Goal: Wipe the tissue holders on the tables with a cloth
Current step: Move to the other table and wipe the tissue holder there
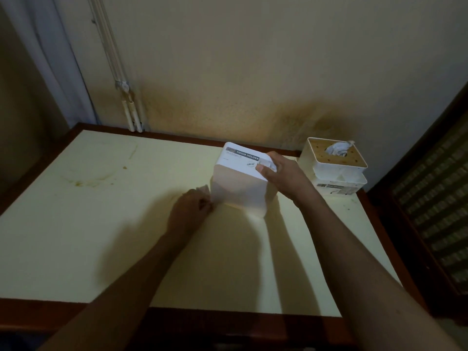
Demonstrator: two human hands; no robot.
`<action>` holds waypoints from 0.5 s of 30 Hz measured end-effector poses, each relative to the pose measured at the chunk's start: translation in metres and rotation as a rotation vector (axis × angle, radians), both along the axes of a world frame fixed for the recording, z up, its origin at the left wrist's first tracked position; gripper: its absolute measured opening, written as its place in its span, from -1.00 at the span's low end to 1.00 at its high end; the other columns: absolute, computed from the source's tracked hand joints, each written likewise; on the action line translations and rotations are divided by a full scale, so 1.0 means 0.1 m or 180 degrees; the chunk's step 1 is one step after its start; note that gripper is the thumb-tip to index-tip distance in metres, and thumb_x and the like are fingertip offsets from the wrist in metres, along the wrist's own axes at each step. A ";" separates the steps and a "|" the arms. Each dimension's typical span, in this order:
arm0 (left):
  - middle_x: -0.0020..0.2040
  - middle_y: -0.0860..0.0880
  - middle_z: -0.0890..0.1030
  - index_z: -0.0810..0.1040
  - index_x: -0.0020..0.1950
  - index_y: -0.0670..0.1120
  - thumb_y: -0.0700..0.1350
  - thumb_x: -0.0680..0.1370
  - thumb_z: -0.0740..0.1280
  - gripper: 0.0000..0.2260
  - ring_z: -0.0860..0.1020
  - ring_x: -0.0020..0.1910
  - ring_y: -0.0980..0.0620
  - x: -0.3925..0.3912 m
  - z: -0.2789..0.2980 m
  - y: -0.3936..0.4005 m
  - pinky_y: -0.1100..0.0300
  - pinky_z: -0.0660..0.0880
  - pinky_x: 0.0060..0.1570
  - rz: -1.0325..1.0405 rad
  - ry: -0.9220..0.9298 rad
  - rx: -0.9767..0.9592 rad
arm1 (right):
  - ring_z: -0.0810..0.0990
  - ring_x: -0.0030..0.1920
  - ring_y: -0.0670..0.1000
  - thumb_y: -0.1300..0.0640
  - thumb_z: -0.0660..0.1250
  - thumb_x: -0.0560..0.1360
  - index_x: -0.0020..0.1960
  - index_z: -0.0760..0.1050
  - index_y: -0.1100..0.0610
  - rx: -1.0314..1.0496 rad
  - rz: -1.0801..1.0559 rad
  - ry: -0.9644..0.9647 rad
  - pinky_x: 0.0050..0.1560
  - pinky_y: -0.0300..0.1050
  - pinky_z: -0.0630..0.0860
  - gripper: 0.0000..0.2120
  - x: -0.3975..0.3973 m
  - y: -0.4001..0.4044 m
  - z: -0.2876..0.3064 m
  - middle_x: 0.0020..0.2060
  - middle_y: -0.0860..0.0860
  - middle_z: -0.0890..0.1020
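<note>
Tissue holder (240, 183) tipped on edge at table (101, 224) centre, right hand (281, 176) clamped over its top at 2 o'clock; left hand (188, 211) closed on cloth (205, 191) at 9. Risk: 1-handed hold slips, holder topples toward second holder (334, 168)

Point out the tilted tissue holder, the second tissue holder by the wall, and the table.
tilted tissue holder (238, 191): head view, its plain front face.
second tissue holder (336, 171): head view, its white side wall.
table (101, 224): head view, bare top.
</note>
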State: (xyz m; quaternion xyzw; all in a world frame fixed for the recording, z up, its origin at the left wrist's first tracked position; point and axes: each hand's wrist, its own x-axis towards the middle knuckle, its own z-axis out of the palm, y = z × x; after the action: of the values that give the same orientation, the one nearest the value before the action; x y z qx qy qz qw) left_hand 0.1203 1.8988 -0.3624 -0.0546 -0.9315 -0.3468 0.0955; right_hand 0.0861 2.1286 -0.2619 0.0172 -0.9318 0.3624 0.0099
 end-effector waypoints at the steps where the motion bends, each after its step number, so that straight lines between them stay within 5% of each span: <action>1: -0.04 -0.10 0.65 0.67 -0.03 -0.10 -0.03 0.48 0.43 -0.84 0.60 -0.07 -0.12 -0.01 0.06 -0.12 0.10 0.49 -0.06 -0.0010 -0.0115 -0.0079 | 0.45 0.15 0.11 -0.13 0.25 0.53 0.19 0.46 -0.08 -0.0024 0.0003 0.0008 0.03 0.03 0.47 -0.73 0.01 -0.01 -0.01 0.06 -0.01 0.59; 5: -0.10 0.04 0.67 0.65 0.01 -0.03 0.02 0.53 0.34 -0.83 0.63 -0.10 0.04 0.09 0.42 -0.33 0.17 0.54 -0.08 0.0021 -0.0381 0.0383 | 0.40 0.24 0.16 -0.12 0.25 0.53 0.24 0.43 -0.07 -0.0004 0.0134 0.0106 0.15 0.11 0.45 -0.68 0.09 -0.04 0.01 0.11 -0.01 0.55; 7: -0.15 0.10 0.65 0.63 -0.06 -0.01 -0.03 0.56 0.30 -0.87 0.60 -0.18 0.20 0.14 0.64 -0.32 0.30 0.51 -0.18 0.0241 -0.0217 0.0986 | 0.18 0.45 0.16 -0.07 0.27 0.54 0.33 0.39 -0.03 -0.0020 0.0142 0.0077 0.22 -0.03 0.31 -0.63 0.19 -0.07 0.00 0.30 0.03 0.45; 10: -0.18 0.02 0.65 0.60 -0.13 0.03 0.06 0.58 0.27 -0.82 0.64 -0.20 0.07 0.19 0.93 -0.27 0.24 0.57 -0.22 0.0333 -0.0496 0.1831 | -0.11 0.55 0.03 -0.04 0.30 0.55 0.42 0.30 -0.03 -0.0111 0.0106 0.0145 0.21 -0.18 0.13 -0.53 0.42 -0.11 -0.02 0.50 0.06 0.22; 13: -0.14 0.01 0.68 0.66 0.07 -0.08 0.01 0.53 0.36 -0.78 0.65 -0.18 0.03 0.31 0.98 -0.27 0.27 0.59 -0.15 -0.0213 -0.0752 0.1402 | -0.11 0.54 -0.05 -0.01 0.37 0.51 0.43 0.24 -0.03 -0.0293 -0.0016 0.0343 0.34 -0.21 0.09 -0.44 0.75 -0.15 -0.10 0.53 0.00 0.10; 15: -0.09 0.04 0.68 0.65 0.12 -0.07 -0.02 0.47 0.44 -0.74 0.65 -0.12 0.07 0.39 0.94 -0.33 0.17 0.59 -0.02 -0.0307 -0.0721 0.1106 | 0.03 0.54 0.02 -0.01 0.45 0.43 0.42 0.20 -0.04 -0.0701 -0.0215 0.0386 0.43 0.01 0.25 -0.34 0.97 -0.18 -0.17 0.52 -0.06 0.08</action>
State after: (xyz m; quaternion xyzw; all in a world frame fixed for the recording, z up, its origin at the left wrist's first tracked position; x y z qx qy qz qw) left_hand 0.1592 1.8655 -0.2685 -0.0424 -0.8588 -0.5102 -0.0185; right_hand 0.1830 2.1102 -0.2791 0.0066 -0.8842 0.4602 0.0802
